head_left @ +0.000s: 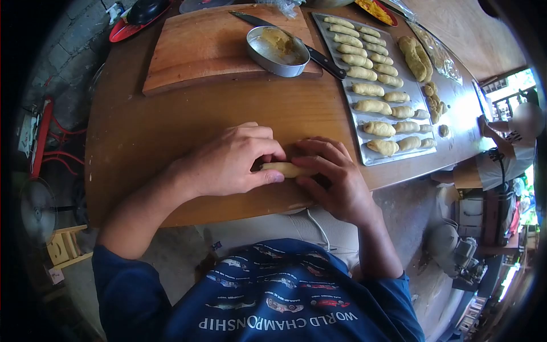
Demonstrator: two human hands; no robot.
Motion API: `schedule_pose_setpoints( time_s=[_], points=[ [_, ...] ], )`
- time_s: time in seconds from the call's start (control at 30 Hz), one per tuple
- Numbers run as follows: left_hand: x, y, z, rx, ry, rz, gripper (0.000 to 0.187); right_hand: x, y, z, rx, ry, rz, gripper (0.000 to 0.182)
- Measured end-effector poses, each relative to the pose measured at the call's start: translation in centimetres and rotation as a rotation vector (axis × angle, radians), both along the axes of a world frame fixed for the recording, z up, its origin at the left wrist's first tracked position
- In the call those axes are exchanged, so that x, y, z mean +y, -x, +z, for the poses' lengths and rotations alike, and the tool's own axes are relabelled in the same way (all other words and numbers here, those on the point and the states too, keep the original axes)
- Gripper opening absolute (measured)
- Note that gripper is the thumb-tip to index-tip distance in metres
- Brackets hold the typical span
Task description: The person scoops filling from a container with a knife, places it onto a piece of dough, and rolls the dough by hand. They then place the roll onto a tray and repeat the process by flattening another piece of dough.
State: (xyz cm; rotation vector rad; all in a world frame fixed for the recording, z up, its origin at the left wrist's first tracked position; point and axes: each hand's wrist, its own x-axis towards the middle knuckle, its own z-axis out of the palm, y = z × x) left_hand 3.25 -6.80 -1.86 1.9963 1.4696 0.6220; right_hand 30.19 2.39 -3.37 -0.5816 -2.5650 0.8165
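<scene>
A small roll of pale dough [283, 169] lies at the front of the wooden table, held at both ends. My left hand [242, 157] has its thumb and fingers closed around the left end. My right hand [336, 174] grips the right end with fingers curled over it, hiding that part. To the right of my hands is a metal baking tray [356, 117] with rows of shaped dough rolls [373, 106]. Larger lumps of dough [415, 58] and several small pieces [434, 102] rest beside the tray's right edge.
A thick wooden board [199, 45] lies at the back, bearing a round metal tin [279, 64] with yellowish filling and a black-handled knife [327, 61]. A red plate of orange-yellow food [376, 11] stands at the far right. Another person [501, 154] is beyond the table's right end.
</scene>
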Motion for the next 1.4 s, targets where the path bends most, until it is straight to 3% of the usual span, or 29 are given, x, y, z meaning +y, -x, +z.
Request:
schedule_pose_setpoints(
  time_s=[0.07, 0.27, 0.5, 0.93, 1.17, 1.3, 1.4],
  points=[
    [-0.4, -0.5, -0.1, -0.016, -0.025, -0.014, 0.026, -0.4, -0.5, 0.2, -0.025, -0.023, 0.033, 0.039],
    [-0.9, -1.3, 0.6, -0.007, 0.02, -0.041, 0.028, -1.0, -1.0, -0.8, -0.011, -0.123, 0.032, 0.043],
    [-1.6, -1.7, -0.3, 0.116, -0.12, -0.093, 0.036, -1.2, -1.1, -0.4, -0.044, -0.036, 0.038, 0.041],
    [-2.3, -3.1, 0.3, 0.08, -0.096, -0.116, 0.036, -1.4, -1.7, -1.3, 0.039, -0.064, 0.108, 0.042],
    [-3.3, -5.9, 0.0, 0.083, -0.209, 0.045, 0.035, -1.0, -2.6, -1.4, 0.168, -0.129, 0.108, 0.04],
    [-2.8, -6.8, 1.3, 0.055, -0.113, 0.182, 0.036, -0.1, -3.1, -0.4, 0.203, -0.181, 0.137, 0.045],
    [-1.4, -7.1, 2.6, -0.246, 0.207, 0.22, 0.037, 1.5, -4.0, -0.1, 0.185, -0.207, 0.187, 0.045]
  ],
)
